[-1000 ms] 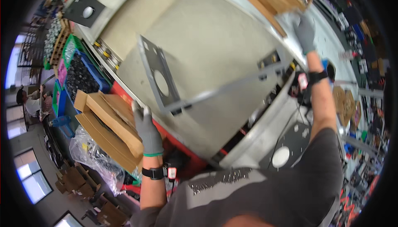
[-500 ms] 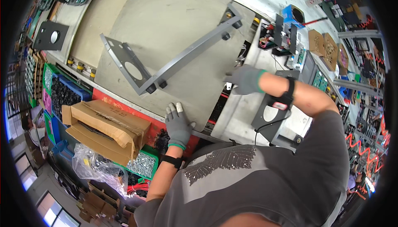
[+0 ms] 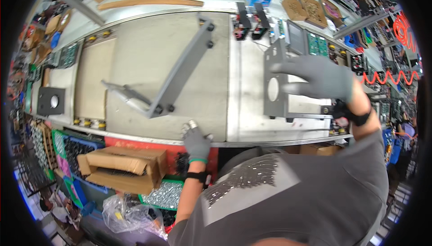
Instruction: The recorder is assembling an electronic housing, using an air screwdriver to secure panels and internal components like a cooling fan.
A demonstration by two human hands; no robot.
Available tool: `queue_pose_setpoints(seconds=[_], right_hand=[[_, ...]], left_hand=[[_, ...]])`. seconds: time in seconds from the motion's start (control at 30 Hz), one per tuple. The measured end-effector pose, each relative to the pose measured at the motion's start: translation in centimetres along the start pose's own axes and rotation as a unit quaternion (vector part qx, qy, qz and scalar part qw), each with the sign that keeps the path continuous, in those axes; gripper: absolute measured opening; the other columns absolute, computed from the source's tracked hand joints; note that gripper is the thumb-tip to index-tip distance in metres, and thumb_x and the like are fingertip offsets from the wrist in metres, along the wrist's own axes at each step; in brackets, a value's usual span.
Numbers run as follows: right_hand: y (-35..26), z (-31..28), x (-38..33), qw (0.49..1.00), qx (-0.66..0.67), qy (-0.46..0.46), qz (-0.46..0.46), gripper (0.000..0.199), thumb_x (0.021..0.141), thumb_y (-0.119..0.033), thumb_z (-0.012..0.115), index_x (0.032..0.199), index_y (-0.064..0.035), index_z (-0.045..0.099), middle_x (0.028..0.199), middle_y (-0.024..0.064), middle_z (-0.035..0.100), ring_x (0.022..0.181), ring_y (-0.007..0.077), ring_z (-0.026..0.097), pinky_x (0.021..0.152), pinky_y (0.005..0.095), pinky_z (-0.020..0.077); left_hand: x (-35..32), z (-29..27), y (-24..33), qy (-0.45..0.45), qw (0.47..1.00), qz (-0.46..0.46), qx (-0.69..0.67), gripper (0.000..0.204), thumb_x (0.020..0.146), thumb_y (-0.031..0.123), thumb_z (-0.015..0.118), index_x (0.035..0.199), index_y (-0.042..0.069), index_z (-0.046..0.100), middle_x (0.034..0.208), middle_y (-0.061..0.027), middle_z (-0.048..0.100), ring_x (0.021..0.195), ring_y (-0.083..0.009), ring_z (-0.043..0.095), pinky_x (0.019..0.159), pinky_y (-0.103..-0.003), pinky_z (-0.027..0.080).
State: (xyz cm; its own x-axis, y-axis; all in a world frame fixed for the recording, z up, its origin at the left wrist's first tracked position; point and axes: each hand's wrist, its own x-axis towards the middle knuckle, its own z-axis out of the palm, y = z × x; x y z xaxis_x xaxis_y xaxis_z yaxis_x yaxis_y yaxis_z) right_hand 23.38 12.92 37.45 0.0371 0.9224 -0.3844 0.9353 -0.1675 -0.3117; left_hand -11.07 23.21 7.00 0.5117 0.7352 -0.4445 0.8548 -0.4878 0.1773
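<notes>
The bracket (image 3: pixel 281 91), a grey metal plate with a round hole, lay flat on the counter (image 3: pixel 135 66) at about three o'clock from centre, under the right hand (image 3: pixel 317 77). That hand, in a grey glove, was spread open with its fingers reaching toward nine o'clock, over the plate's upper part; whether it touched the plate could not be told. A second, longer grey frame (image 3: pixel 177 77) lay at about eleven o'clock from centre, a bar running toward one o'clock with an angled plate at its lower end. The left hand (image 3: pixel 197 141), also gloved, rested at the counter's near edge at six o'clock from centre, fingers loosely curled about a small silvery part (image 3: pixel 192 124); how firmly it held that part could not be told. A cardboard box (image 3: pixel 121 167) sat below the counter at seven o'clock. Another holed plate (image 3: pixel 50 101) lay at nine o'clock near the rim.
</notes>
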Motion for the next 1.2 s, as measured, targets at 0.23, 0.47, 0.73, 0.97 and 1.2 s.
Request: queue_pose_setpoints(seconds=[0.23, 0.47, 0.73, 0.97, 1.2], right_hand=[[-5.7, -0.3, -5.5, 0.991, 0.112, -0.064, -0.041, 0.047, 0.094, -0.037, 0.067, 0.131, -0.0085, 0.062, 0.119, 0.016, 0.068, 0.11, 0.0338, 0.066, 0.096, 0.0394, 0.052], [-4.6, 9.4, 2.2, 0.978, 0.089, -0.126, -0.138, 0.053, 0.094, -0.042, 0.059, 0.137, -0.0102, 0.057, 0.125, 0.0161, 0.066, 0.114, 0.0346, 0.063, 0.1, 0.041, 0.0486], [-6.4, 18.3, 13.1, 0.96, -0.006, -0.167, -0.226, 0.055, 0.09, -0.04, 0.058, 0.136, -0.0109, 0.057, 0.13, 0.0152, 0.063, 0.116, 0.0347, 0.062, 0.1, 0.0436, 0.0482], [-9.7, 27.1, 17.8, 0.977, -0.119, -0.132, -0.117, 0.065, 0.086, -0.035, 0.061, 0.146, -0.0148, 0.047, 0.154, 0.0125, 0.041, 0.138, 0.033, 0.044, 0.105, 0.0513, 0.042], [-9.8, 28.9, 18.0, 0.966, -0.175, -0.161, -0.098, 0.089, 0.083, -0.041, 0.067, 0.159, -0.0186, 0.026, 0.167, 0.0113, 0.018, 0.152, 0.0325, 0.023, 0.116, 0.0518, 0.0305]], left_hand=[[0.2, 2.7, 0.2, 0.016, 0.998, 0.007, 0.059, 0.086, 0.09, 0.045, 0.061, 0.156, 0.002, 0.025, 0.155, -0.0287, 0.033, 0.142, -0.0412, 0.038, 0.115, -0.051, 0.032], [-0.6, -2.8, -1.2, -0.03, 0.992, 0.047, -0.116, 0.055, 0.094, 0.037, 0.057, 0.139, 0.005, 0.054, 0.137, -0.0242, 0.057, 0.123, -0.037, 0.058, 0.102, -0.046, 0.047], [-12.8, -19.3, -5.5, -0.028, 0.868, 0.047, -0.494, 0.038, 0.101, 0.022, 0.06, 0.132, 0.0, 0.062, 0.121, -0.0082, 0.069, 0.115, -0.0165, 0.062, 0.102, -0.031, 0.047], [-22.0, -24.8, -13.6, 0.158, 0.818, -0.032, -0.552, 0.046, 0.1, 0.021, 0.058, 0.138, -0.005, 0.054, 0.127, -0.0136, 0.065, 0.119, -0.0228, 0.061, 0.105, -0.035, 0.046], [-30.0, -24.2, -25.5, 0.296, 0.767, -0.156, -0.548, 0.047, 0.102, 0.023, 0.055, 0.14, -0.005, 0.051, 0.121, -0.0122, 0.064, 0.106, -0.0167, 0.064, 0.094, -0.029, 0.05]])
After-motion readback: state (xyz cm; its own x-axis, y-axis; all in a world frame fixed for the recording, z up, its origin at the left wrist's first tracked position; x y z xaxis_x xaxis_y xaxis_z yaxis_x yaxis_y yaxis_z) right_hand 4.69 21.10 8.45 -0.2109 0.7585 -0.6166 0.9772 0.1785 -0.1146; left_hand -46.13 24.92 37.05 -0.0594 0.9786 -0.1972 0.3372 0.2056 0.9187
